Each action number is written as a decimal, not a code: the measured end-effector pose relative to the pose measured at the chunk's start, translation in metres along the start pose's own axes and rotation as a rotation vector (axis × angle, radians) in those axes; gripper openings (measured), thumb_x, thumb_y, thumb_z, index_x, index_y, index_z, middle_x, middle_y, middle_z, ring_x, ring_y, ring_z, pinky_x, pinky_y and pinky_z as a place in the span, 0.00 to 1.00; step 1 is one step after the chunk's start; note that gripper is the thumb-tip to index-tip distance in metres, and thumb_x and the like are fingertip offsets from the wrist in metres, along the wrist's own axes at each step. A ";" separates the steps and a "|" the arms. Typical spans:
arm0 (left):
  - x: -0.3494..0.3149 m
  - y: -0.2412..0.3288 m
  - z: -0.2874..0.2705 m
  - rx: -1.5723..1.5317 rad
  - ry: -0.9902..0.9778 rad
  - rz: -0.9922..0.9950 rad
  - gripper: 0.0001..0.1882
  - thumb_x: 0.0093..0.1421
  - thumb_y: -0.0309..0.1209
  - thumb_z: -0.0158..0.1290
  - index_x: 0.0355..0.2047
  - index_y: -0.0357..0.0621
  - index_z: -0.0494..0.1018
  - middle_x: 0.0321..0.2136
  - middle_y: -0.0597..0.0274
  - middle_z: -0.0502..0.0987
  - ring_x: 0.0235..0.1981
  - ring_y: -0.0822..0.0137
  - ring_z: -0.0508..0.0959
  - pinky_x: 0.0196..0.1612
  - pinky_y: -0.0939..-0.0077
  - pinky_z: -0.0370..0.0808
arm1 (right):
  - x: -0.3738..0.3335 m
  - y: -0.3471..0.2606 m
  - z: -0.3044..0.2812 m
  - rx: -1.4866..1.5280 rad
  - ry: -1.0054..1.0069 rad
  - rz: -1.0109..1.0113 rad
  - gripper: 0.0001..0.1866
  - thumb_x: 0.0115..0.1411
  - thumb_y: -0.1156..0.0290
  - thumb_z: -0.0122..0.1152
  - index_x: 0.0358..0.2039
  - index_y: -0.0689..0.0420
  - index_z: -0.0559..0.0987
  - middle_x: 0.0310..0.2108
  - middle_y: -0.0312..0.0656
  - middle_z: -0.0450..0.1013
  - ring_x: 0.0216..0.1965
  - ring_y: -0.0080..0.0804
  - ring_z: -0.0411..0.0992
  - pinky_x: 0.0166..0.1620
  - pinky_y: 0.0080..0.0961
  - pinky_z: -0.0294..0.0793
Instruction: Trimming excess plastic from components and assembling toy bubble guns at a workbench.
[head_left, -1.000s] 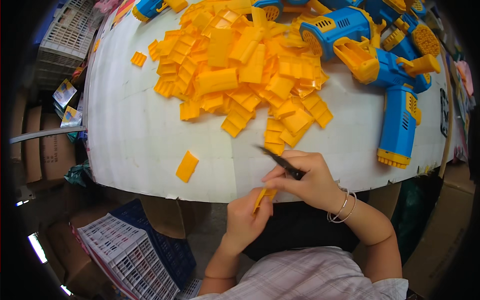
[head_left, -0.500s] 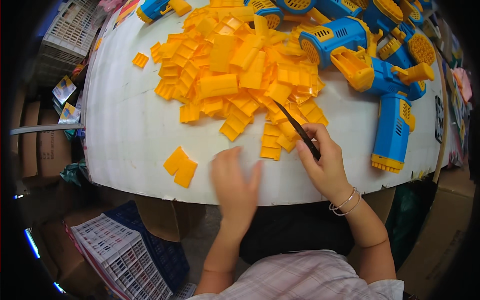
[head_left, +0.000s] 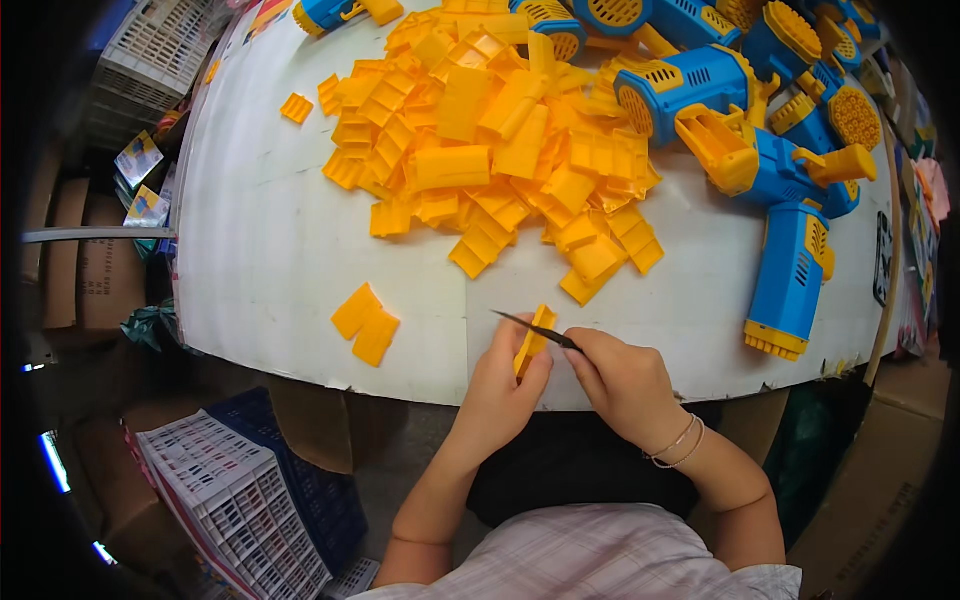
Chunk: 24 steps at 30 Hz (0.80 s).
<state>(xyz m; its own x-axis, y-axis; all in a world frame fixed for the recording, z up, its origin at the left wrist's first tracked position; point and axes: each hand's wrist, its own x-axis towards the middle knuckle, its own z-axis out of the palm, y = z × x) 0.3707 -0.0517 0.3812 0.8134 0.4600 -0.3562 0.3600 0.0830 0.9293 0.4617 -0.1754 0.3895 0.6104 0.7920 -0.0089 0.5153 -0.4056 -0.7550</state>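
Note:
My left hand [head_left: 503,388] pinches a small yellow plastic cover [head_left: 535,343] between thumb and fingers, tilted up on its edge above the table's near side. In my right hand [head_left: 632,388] is a slim black pointed tool [head_left: 540,331], shaped like a knife. Its thin end crosses the yellow cover and points left past my left fingertips; whether it touches the cover I cannot tell. Beyond my hands spreads a heap of similar yellow covers [head_left: 450,168], some showing ribbed insides. Two more yellow covers [head_left: 366,323] lie to the left of my left hand.
Blue and yellow toy blasters [head_left: 790,265] crowd the right and far side of the white table [head_left: 250,230]. One loose yellow cover [head_left: 297,108] sits left of the heap. White plastic crates [head_left: 235,490] and cardboard boxes [head_left: 103,260] stand around the table.
My left hand has taken a yellow cover from the near edge of the heap and drawn it back. My right hand has moved nearer and left, bringing the black tool to it.

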 end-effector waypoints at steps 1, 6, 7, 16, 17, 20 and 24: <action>-0.002 0.002 -0.001 -0.008 -0.042 -0.051 0.04 0.58 0.22 0.40 0.33 0.36 0.64 0.18 0.63 0.69 0.16 0.79 0.67 0.19 0.86 0.64 | 0.000 -0.002 0.000 0.005 -0.002 0.001 0.08 0.52 0.74 0.57 0.34 0.61 0.73 0.27 0.47 0.73 0.25 0.42 0.72 0.27 0.28 0.71; -0.021 0.008 0.002 0.116 -0.001 -0.114 0.06 0.58 0.27 0.45 0.32 0.35 0.68 0.15 0.60 0.70 0.14 0.69 0.71 0.19 0.74 0.67 | -0.003 -0.009 -0.008 -0.066 -0.067 -0.052 0.08 0.52 0.73 0.57 0.34 0.59 0.74 0.26 0.46 0.72 0.24 0.42 0.72 0.24 0.28 0.71; -0.026 0.007 0.002 0.219 0.100 -0.017 0.06 0.58 0.26 0.45 0.31 0.36 0.69 0.14 0.58 0.69 0.13 0.66 0.70 0.18 0.74 0.66 | -0.002 -0.001 -0.008 -0.135 -0.036 -0.044 0.08 0.52 0.73 0.56 0.34 0.59 0.74 0.26 0.46 0.72 0.23 0.42 0.72 0.24 0.28 0.71; -0.030 0.003 -0.001 0.375 0.217 0.083 0.06 0.57 0.25 0.45 0.29 0.37 0.71 0.14 0.52 0.69 0.13 0.57 0.70 0.18 0.71 0.65 | 0.004 0.018 -0.012 -0.135 0.057 0.000 0.05 0.54 0.72 0.53 0.32 0.56 0.72 0.20 0.44 0.70 0.20 0.40 0.70 0.21 0.31 0.69; -0.029 0.002 -0.002 0.379 0.214 0.106 0.08 0.58 0.26 0.42 0.27 0.36 0.71 0.11 0.59 0.67 0.11 0.68 0.67 0.16 0.77 0.63 | 0.002 0.014 -0.012 -0.083 0.051 -0.030 0.05 0.54 0.72 0.52 0.32 0.56 0.72 0.20 0.44 0.69 0.20 0.40 0.70 0.21 0.31 0.68; -0.026 0.004 0.001 0.353 0.216 0.117 0.11 0.59 0.26 0.40 0.26 0.35 0.72 0.08 0.67 0.64 0.10 0.80 0.64 0.15 0.84 0.60 | -0.008 -0.007 -0.017 -0.039 0.008 -0.119 0.04 0.54 0.73 0.51 0.31 0.56 0.72 0.19 0.44 0.69 0.19 0.40 0.70 0.21 0.31 0.69; -0.030 0.006 -0.004 0.349 0.181 0.042 0.07 0.57 0.25 0.44 0.29 0.36 0.71 0.14 0.52 0.69 0.13 0.59 0.70 0.18 0.72 0.66 | 0.002 0.007 -0.017 -0.068 -0.046 0.035 0.08 0.52 0.75 0.56 0.33 0.61 0.73 0.25 0.48 0.72 0.24 0.43 0.72 0.25 0.30 0.71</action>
<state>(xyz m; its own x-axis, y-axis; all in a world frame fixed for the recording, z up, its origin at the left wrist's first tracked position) 0.3463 -0.0620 0.3977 0.7482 0.6078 -0.2661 0.4870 -0.2306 0.8424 0.4767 -0.1842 0.3954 0.6012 0.7964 -0.0657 0.5346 -0.4619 -0.7077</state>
